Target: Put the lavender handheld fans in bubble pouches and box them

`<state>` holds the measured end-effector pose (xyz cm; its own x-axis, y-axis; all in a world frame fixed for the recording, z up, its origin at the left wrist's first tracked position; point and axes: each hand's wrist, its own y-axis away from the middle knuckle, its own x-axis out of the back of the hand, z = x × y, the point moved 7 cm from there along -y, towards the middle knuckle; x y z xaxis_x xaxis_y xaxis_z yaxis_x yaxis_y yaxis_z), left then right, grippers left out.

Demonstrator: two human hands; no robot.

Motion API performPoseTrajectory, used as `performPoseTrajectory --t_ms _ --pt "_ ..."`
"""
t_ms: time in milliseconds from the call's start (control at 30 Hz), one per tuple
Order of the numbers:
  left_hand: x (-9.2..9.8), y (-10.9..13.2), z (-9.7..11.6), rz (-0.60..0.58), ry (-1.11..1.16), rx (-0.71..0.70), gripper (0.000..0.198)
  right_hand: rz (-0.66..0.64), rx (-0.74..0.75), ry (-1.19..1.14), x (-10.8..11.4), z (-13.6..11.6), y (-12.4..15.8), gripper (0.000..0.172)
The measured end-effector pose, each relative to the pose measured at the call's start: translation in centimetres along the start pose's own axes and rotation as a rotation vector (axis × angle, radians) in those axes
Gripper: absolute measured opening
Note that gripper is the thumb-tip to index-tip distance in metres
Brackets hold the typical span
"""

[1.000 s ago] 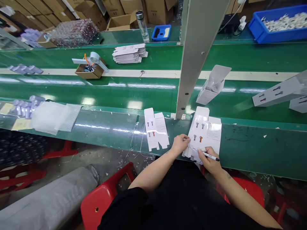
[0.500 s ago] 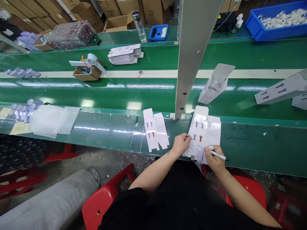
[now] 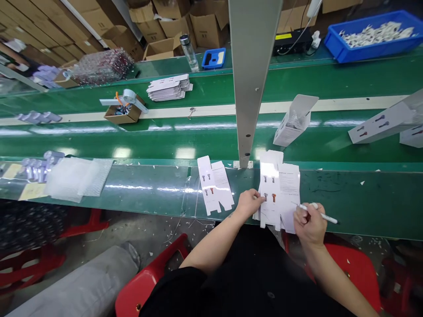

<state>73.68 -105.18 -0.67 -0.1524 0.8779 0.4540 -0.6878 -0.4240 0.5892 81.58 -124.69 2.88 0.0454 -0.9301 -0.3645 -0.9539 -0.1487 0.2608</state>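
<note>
A stack of flat white carton blanks (image 3: 280, 187) printed with small tool pictures lies on the near green bench. My left hand (image 3: 248, 203) pinches the left edge of the top blank, fingers closed. My right hand (image 3: 308, 223) sits at the stack's right side, closed around a white pen (image 3: 319, 214) whose tip points left toward the blanks. A second, smaller pile of flat blanks (image 3: 214, 184) lies to the left of my left hand.
A grey upright post (image 3: 251, 79) stands just behind the stack. On the green conveyor (image 3: 185, 136) behind stand an opened white box (image 3: 294, 119) and long white boxes (image 3: 383, 122). Bubble wrap (image 3: 77, 176) lies left; a red stool (image 3: 152, 281) is below.
My right hand with the pen has slid right, off the stack to its right edge. My left hand keeps its pinch on the top blank. The view shifted slightly.
</note>
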Motion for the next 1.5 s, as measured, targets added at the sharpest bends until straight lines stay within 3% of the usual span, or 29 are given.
performPoseTrajectory --t_ms 100,233,300,367,500,633,733,800,867,933,1033,1100,1167,1300,1400,1500 --pt "1.8 0.8 -1.2 0.053 -0.018 -0.038 0.017 0.051 0.047 -0.078 0.1 -1.5 -0.8 0.025" --pt "3.3 2.9 -3.1 -0.201 0.15 -0.055 0.017 0.053 0.158 0.011 -0.3 -2.0 -2.2 0.031" --pt "5.3 4.3 -4.7 -0.281 0.26 -0.058 0.02 0.021 0.169 0.103 -0.8 -1.2 -2.7 0.033" --pt "8.3 5.5 -7.0 -0.27 0.334 -0.049 0.024 -0.008 0.189 0.307 -1.4 -0.4 -3.2 0.031" --pt "14.3 6.4 -13.4 -0.101 0.493 0.018 0.027 -0.013 0.276 0.748 -2.9 0.1 -4.3 0.027" --pt "17.3 5.0 -19.0 0.109 0.593 0.124 0.034 -0.037 0.334 0.889 -4.8 0.0 -4.4 0.026" --pt "18.8 3.7 -19.7 0.293 0.271 0.134 0.033 -0.077 0.346 0.931 -5.9 0.5 -3.6 0.025" --pt "19.2 3.3 -17.9 0.439 0.024 0.048 0.029 -0.101 0.341 0.949 -6.2 1.1 -3.1 0.024" --pt "17.4 2.8 -15.1 0.429 -0.015 -0.067 0.025 -0.128 0.329 0.96 -6.3 1.6 -2.8 0.024" --pt "13.0 2.0 -12.3 0.192 0.134 -0.097 0.025 -0.146 0.319 0.968 -6.2 1.9 -2.8 0.024" --pt "5.1 1.0 -8.5 -0.141 0.422 0.014 0.028 -0.164 0.306 0.972 -6.1 2.2 -3.0 0.024" --pt "1.4 0.2 -6.0 -0.189 0.545 0.011 0.03 -0.182 0.298 0.977 -6.1 2.5 -3.1 0.023" --pt "-1.1 -0.5 -4.5 -0.187 0.587 0.005 0.031 -0.197 0.31 1.001 -6.3 2.8 -3.2 0.023" --pt "-3.2 -1.5 -4.0 -0.121 0.533 0.021 0.026 -0.19 0.34 1.039 -6.6 2.9 -3.5 0.024" --pt "-2.8 -1.3 -4.0 -0.039 0.422 -0.006 0.016 -0.172 0.346 0.983 -6.3 2.0 -3.2 0.022" --pt "-1.8 -0.7 -3.4 0.059 0.302 -0.079 0.011 -0.124 0.419 0.899 -5.1 0.0 -1.2 0.02"
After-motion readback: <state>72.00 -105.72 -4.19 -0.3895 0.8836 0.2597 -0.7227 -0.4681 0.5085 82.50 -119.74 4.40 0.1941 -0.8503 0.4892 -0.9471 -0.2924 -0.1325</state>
